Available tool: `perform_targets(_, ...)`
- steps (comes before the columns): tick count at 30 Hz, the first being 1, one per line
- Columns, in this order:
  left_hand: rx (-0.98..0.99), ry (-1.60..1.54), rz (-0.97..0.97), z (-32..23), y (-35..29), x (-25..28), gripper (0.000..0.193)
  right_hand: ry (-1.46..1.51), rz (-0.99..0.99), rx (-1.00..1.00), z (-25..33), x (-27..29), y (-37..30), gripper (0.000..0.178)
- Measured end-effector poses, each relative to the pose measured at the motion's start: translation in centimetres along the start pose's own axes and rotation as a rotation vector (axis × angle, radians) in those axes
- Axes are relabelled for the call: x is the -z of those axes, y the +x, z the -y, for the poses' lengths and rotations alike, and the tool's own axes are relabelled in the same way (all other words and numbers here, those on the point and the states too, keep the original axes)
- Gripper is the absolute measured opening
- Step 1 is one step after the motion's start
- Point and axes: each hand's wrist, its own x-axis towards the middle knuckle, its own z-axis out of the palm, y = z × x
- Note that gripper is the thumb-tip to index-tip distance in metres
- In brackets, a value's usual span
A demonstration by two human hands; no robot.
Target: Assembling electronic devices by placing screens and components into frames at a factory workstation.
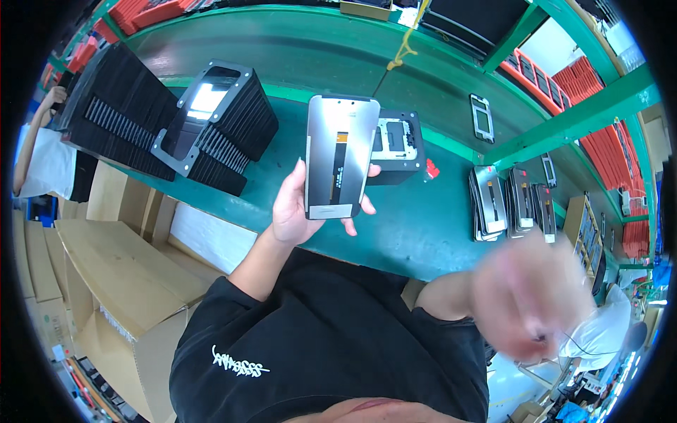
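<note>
My left hand (295, 210) grips a phone screen panel (326, 155) by its sides above the bench. The panel's silver back faces up, with a dark and orange flex cable down its middle. Lifted close to the camera at the right, my right hand (532, 299) is smeared by motion, so its fingers cannot be read. Behind the panel sits a black frame fixture (405, 141) with a pale metal insert, partly hidden. Several more silver-backed panels (491, 201) stand in stacks on the right of the bench.
Tall stacks of black frames (233, 130) fill the left of the green bench (402, 225). A small red piece (431, 169) lies near the fixture. Open cardboard boxes (127, 282) stand at the lower left. A green post (578, 113) and orange trays (613, 158) flank the right. Other people work at both sides.
</note>
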Motion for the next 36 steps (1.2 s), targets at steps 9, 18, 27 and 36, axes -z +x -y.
perform_targets(9, 0.052, 0.116, -0.077, -0.6, -0.8, 1.0, 0.072, -0.316, 0.442, -1.232, -8.1, 5.3, -3.9, 0.034)
perform_targets(18, -0.446, 1.799, -0.054, -6.3, 3.5, 1.3, 0.063, -1.006, 0.026, -0.922, -10.2, 17.1, -3.1, 0.037)
perform_targets(27, -0.154, 1.791, 0.005, -3.8, 7.8, 1.6, 0.078, -0.610, -0.183, -1.014, -11.8, 17.0, -6.6, 0.056)
perform_targets(36, -0.120, 1.803, -0.068, -4.2, 7.8, 0.5, 0.080, -0.498, -0.275, -1.050, -11.2, 16.5, -6.3, 0.058)
